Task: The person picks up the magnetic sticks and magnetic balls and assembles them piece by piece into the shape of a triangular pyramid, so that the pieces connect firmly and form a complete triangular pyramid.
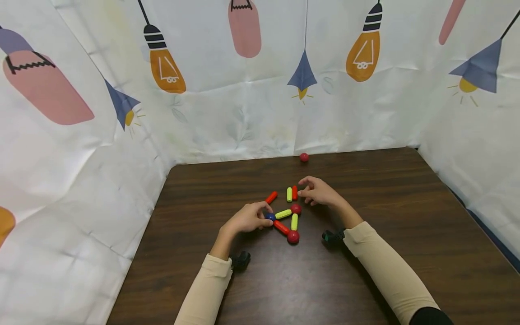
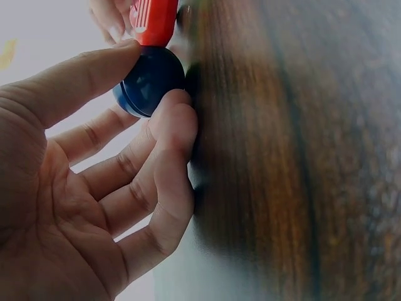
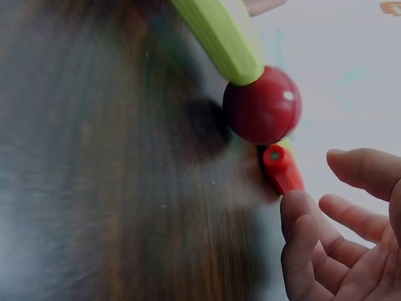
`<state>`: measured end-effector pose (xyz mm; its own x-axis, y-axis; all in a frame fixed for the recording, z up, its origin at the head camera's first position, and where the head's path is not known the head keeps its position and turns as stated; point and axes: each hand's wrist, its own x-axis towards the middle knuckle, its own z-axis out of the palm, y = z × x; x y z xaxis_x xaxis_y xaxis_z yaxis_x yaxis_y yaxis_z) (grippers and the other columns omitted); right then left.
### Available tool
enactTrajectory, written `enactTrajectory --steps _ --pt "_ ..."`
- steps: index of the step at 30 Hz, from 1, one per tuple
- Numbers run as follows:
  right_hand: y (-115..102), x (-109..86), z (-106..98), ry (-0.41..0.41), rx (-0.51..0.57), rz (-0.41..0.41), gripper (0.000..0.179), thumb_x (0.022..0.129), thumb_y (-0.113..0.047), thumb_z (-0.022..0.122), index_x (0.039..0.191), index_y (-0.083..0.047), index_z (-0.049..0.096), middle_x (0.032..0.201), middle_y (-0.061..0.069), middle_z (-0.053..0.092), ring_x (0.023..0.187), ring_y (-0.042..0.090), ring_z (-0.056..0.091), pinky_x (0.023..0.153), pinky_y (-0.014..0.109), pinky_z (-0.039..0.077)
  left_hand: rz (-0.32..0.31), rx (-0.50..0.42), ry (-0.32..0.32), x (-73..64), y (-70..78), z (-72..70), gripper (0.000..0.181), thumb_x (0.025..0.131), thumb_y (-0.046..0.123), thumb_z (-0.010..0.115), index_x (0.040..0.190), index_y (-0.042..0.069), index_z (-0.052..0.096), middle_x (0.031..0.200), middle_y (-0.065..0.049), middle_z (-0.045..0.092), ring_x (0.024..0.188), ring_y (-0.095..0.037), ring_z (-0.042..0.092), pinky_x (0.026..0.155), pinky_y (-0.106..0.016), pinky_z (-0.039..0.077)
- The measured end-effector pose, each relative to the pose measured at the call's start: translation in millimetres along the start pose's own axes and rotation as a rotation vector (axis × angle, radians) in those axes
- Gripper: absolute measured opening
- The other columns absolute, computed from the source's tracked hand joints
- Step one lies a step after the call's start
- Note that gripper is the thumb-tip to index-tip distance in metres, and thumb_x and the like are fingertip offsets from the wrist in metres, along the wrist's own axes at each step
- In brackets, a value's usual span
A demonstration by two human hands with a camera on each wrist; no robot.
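Note:
My left hand [image 1: 248, 217] pinches a blue ball [image 1: 271, 217] between thumb and fingers; the left wrist view shows this ball [image 2: 153, 81] joined to a red rod [image 2: 155, 22]. The ball forms one corner of a flat triangle. Its other corners are a red ball [image 1: 295, 208] and a nearer red ball [image 1: 293, 237]; two yellow-green rods [image 1: 283, 214] and a red rod [image 1: 281, 227] make the sides. My right hand [image 1: 321, 192] hovers beside a loose red rod [image 1: 294, 193], thumb and fingers apart around nothing. A loose yellow-green rod [image 1: 289, 194] lies alongside that rod.
Another loose red rod [image 1: 271, 197] lies just beyond my left hand. A single red ball [image 1: 304, 157] sits at the far edge of the dark wooden table [image 1: 365, 171]. White printed cloth [image 1: 252, 113] hangs behind and at both sides.

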<state>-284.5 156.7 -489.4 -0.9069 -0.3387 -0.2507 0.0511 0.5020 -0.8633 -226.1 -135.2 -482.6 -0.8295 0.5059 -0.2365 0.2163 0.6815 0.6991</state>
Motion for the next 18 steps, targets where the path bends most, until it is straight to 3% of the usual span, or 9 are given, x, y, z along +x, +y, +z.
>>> enactTrajectory --steps 9,18 --pt "-9 23.1 11 0.048 -0.114 0.068 0.042 0.099 -0.026 0.068 0.133 -0.006 0.055 0.094 0.008 0.065 0.068 0.018 0.065 0.06 0.03 0.055 -0.006 -0.009 -0.003 -1.6 -0.2 -1.5 0.026 0.094 0.027 0.076 0.116 0.017 0.066 0.073 -0.005 0.068 0.058 -0.014 0.058 0.058 -0.029 0.048" --pt "-7 17.0 2 0.056 -0.149 0.107 0.039 0.096 -0.023 0.071 0.128 -0.005 0.058 0.09 0.008 0.062 0.067 0.017 0.065 0.061 0.029 0.055 0.001 -0.001 -0.003 -1.9 0.6 -0.5 0.027 0.094 0.027 0.076 0.116 0.016 0.065 0.072 -0.003 0.067 0.058 -0.014 0.059 0.058 -0.03 0.05"
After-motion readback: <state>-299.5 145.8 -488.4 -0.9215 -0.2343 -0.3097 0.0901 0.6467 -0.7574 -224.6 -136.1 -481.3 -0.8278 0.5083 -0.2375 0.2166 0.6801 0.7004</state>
